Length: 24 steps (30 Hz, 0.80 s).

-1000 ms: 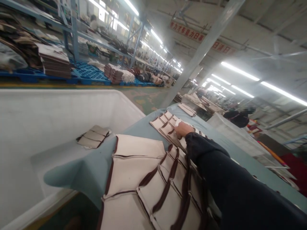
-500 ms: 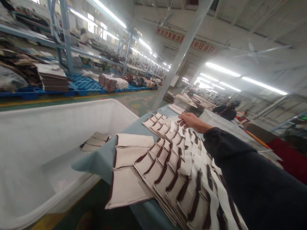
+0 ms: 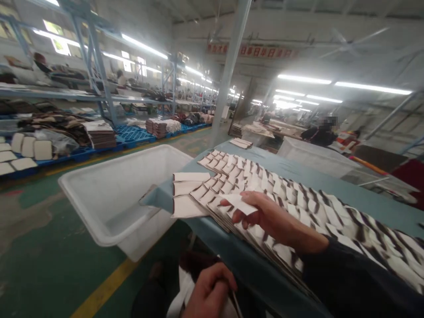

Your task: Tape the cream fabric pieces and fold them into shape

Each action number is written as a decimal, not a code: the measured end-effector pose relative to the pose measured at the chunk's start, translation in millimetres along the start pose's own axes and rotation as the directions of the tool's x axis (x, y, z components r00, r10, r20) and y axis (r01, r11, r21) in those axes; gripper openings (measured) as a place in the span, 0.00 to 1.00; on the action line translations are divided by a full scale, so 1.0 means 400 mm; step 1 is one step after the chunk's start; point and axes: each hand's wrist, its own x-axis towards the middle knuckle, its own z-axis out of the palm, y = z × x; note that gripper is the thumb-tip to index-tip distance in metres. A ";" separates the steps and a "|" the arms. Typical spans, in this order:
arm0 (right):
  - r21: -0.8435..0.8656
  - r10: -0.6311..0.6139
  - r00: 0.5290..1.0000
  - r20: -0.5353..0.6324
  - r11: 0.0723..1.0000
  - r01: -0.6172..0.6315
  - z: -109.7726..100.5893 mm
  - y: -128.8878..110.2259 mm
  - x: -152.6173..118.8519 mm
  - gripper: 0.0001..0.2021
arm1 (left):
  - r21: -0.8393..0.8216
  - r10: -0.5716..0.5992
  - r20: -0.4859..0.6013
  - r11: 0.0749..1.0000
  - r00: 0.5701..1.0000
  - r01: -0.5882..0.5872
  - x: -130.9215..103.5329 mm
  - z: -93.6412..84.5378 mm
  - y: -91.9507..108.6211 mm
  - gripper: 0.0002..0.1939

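My right hand pinches a small white strip between thumb and fingers, above the table. Under it, overlapping rows of cream fabric pieces with dark brown edges cover much of the blue-green table. Many of those pieces have white strips lying across them. At the bottom, below the table's edge, my left hand is closed around a white and dark fabric piece. Its far end is cut off by the frame. Three larger cream panels lie at the table's left corner.
A white plastic tub stands on the green floor left of the table. Blue pallets with stacked fabric lie beyond it. Another pale bin sits behind the table, near a seated person. A metal post rises behind.
My right hand has drawn back toward me from the far rows, now with a white strip. My left hand has come into view below. The camera view has shifted, showing more table and floor.
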 end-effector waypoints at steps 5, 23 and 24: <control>0.080 0.155 0.981 0.117 0.983 -0.165 0.059 0.120 -0.207 0.13 | -0.326 -0.061 0.074 0.942 0.995 0.081 -0.038 0.069 0.000 0.05; -0.196 0.223 0.972 0.073 0.959 -0.205 0.088 0.322 -0.494 0.24 | -0.356 -0.185 0.044 0.915 0.982 0.189 -0.132 0.131 -0.068 0.27; -0.204 0.230 0.970 0.078 0.956 -0.211 0.092 0.324 -0.497 0.23 | -0.382 -0.201 0.046 0.901 0.979 0.203 -0.136 0.130 -0.072 0.25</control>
